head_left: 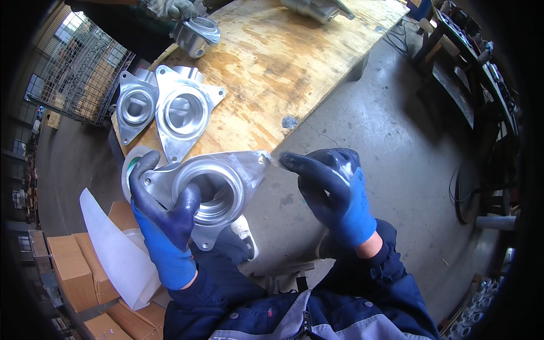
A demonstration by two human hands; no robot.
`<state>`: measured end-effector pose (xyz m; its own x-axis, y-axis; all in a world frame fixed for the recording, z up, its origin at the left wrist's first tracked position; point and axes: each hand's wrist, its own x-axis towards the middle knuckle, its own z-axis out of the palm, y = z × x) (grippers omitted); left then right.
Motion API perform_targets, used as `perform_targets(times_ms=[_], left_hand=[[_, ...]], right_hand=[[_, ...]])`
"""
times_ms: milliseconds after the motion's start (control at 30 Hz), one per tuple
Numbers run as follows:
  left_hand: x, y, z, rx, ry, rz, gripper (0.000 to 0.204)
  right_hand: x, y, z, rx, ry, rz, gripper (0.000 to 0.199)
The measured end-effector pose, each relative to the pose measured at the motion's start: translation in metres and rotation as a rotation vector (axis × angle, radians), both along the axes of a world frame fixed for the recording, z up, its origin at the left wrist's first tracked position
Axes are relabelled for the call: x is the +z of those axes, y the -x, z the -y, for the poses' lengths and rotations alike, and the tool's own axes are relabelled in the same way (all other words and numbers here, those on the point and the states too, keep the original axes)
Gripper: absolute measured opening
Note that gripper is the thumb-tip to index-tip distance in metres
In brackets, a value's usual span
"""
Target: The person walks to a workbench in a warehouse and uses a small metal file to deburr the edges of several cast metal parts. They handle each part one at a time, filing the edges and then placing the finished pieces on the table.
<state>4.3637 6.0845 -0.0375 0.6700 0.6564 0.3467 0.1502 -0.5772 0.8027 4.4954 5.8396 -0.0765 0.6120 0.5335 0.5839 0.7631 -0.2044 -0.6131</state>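
My left hand (pixel 163 212), in a blue glove with a dark coated palm, grips a silver metal flanged housing (pixel 245 170) by its left side. The thumb rests at the rim of its round bore. The housing is tilted up in front of me, beside the table's near end. My right hand (pixel 334 190), gloved the same way, is closed, with its index fingertip by the flange's right corner hole. Something small and pale may be at that fingertip, too small to name. Two similar housings, a smaller one (pixel 137 106) and a larger one (pixel 182 113), lie on the table beyond.
Across the wooden table (pixel 272 68), another person's grey-gloved hand (pixel 173 8) is at a metal casting (pixel 196 37). Another casting (pixel 317 8) lies at the far edge. Cardboard boxes (pixel 73 272) and a white sheet (pixel 116 249) are at lower left. A wire cage (pixel 85 73) stands beyond.
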Motion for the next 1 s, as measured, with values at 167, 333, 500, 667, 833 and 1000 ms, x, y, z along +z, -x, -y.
perform_targets(times_ms=[167,333,500,667,833,1000], left_hand=[[-0.001,0.0,-0.002,-0.016,-0.066,-0.021,0.072],[-0.001,-0.001,0.0,-0.014,-0.032,0.009,0.071],[0.0,-0.002,0.002,-0.018,-0.02,0.008,0.071],[-0.001,-0.002,-0.001,-0.022,-0.078,0.0,0.071],[0.001,-0.002,-0.001,-0.027,-0.055,0.002,0.07],[-0.003,0.001,-0.005,-0.041,-0.099,-0.004,0.07]], right_hand=[[0.001,0.0,0.003,0.005,0.051,0.007,0.041],[-0.003,-0.001,-0.002,-0.01,-0.032,-0.003,0.04],[-0.003,-0.001,0.001,0.014,0.002,-0.003,0.04],[-0.006,-0.001,0.002,-0.003,-0.02,-0.003,0.041],[-0.007,0.001,0.001,0.009,0.0,-0.028,0.043],[-0.011,0.0,-0.001,0.026,-0.034,-0.041,0.045]])
